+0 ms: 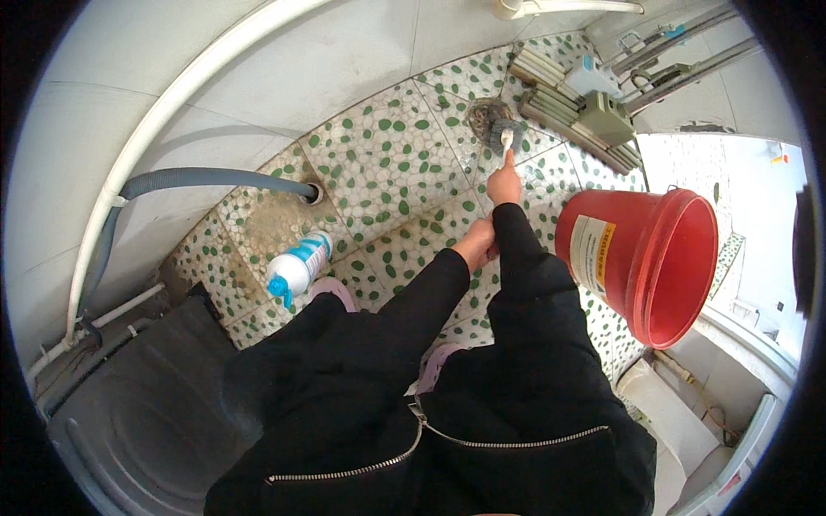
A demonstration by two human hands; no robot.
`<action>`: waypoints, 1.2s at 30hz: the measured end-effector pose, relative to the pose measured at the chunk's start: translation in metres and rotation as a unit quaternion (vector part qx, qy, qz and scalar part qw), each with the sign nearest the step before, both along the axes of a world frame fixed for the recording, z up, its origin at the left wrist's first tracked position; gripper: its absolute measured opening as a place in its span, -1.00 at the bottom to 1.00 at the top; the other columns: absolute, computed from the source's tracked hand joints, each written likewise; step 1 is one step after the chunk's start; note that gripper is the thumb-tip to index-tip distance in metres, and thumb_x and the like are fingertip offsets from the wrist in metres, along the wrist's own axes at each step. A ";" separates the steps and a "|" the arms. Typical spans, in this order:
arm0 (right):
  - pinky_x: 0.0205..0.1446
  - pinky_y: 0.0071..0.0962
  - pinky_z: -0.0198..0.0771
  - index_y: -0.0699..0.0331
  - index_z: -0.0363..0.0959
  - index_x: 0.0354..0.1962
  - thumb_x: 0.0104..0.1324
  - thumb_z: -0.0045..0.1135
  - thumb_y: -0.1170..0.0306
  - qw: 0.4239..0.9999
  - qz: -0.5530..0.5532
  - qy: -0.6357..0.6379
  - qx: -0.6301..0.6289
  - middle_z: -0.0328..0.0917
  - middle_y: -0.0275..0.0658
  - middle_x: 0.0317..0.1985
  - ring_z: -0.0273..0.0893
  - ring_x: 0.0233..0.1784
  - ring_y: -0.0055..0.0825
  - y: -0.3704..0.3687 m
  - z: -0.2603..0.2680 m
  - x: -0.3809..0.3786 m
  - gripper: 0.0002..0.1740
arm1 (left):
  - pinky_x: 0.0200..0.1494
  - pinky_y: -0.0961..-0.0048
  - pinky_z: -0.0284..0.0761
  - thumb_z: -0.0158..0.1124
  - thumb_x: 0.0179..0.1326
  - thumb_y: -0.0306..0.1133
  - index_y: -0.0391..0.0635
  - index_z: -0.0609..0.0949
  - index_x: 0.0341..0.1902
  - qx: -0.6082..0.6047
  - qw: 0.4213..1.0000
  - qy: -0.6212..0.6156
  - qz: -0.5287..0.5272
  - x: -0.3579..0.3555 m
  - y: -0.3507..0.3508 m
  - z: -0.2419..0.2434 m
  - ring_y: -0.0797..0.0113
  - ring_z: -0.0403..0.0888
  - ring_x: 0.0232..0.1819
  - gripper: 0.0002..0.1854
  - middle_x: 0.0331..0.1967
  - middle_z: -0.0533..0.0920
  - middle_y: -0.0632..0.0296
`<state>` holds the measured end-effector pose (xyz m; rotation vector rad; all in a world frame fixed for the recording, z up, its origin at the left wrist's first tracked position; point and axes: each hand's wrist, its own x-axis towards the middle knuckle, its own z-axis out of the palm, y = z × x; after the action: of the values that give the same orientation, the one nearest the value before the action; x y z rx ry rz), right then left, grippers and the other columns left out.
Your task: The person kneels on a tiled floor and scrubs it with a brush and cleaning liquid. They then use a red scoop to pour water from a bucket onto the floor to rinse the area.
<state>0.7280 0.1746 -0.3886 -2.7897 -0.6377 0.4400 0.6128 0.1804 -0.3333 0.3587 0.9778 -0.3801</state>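
Note:
In my right hand (504, 184) is the pale handle of a scrub brush (508, 137), the index finger pointing along it. The brush's dark grey bristles press at the edge of a round, brown-stained opening (483, 121) in the tiled floor. My left hand (476, 244) is against my right sleeve near the wrist; its fingers are partly hidden, and I cannot tell whether it grips the sleeve. Left of my hands, a white and blue plastic bottle (299, 264) with a blue cap is on the floor. A red plastic bucket (603, 242) with a label is to the right.
Two sponge mops (568, 106) with metal poles lean in the far right corner. A grey corrugated hose (219, 177) runs into a floor drain (312, 193) at left. White pipe (155, 122) follows the wall. A dark grey panel (142, 406) fills the lower left.

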 end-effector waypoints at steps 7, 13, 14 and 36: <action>-0.44 -0.20 0.31 0.04 -0.29 0.36 0.17 -0.15 0.53 0.986 -0.127 0.105 -0.011 0.49 0.04 -0.51 0.45 -0.50 -0.08 -0.076 0.020 -0.114 -0.16 | -0.66 0.42 0.12 -0.21 0.35 -0.05 -0.16 0.49 -0.04 0.355 0.929 -0.062 -0.082 -0.118 -0.129 -0.043 0.42 0.27 -0.69 -0.55 -0.59 0.44 0.22; -0.44 -0.29 0.34 0.25 -0.43 0.34 0.11 -0.01 0.57 0.997 -0.068 0.029 0.031 0.48 -0.11 -0.61 0.46 -0.53 -0.20 -0.024 -0.010 -0.027 -0.04 | -0.68 0.46 -0.08 -0.17 0.34 0.00 -0.04 0.49 -0.39 -0.001 1.000 -0.006 0.018 -0.047 -0.018 -0.001 0.46 0.06 -0.78 -0.59 -0.79 0.20 0.39; -0.43 -0.29 0.34 0.23 -0.43 0.35 0.12 -0.01 0.56 0.997 -0.054 0.019 0.048 0.48 -0.10 -0.61 0.46 -0.52 -0.19 -0.023 -0.016 -0.038 -0.03 | -0.68 0.47 -0.11 -0.16 0.33 -0.01 -0.02 0.47 -0.44 0.005 0.998 0.001 0.066 -0.045 -0.019 -0.001 0.46 0.04 -0.79 -0.60 -0.79 0.17 0.40; -0.30 -0.19 0.42 0.23 -0.13 0.31 0.12 -0.07 0.53 0.944 0.293 -0.107 0.106 0.53 0.07 -0.41 0.52 -0.44 -0.07 0.115 -0.081 -0.062 -0.21 | -0.69 0.49 0.03 -0.13 0.30 0.04 -0.01 0.43 -0.48 0.089 0.987 -0.008 0.135 -0.080 0.091 -0.013 0.46 0.21 -0.74 -0.59 -0.70 0.34 0.41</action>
<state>0.6656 0.2893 -0.4701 -2.4184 -1.4828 0.1534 0.5331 0.2709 -0.3460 0.3833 1.0322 -0.0429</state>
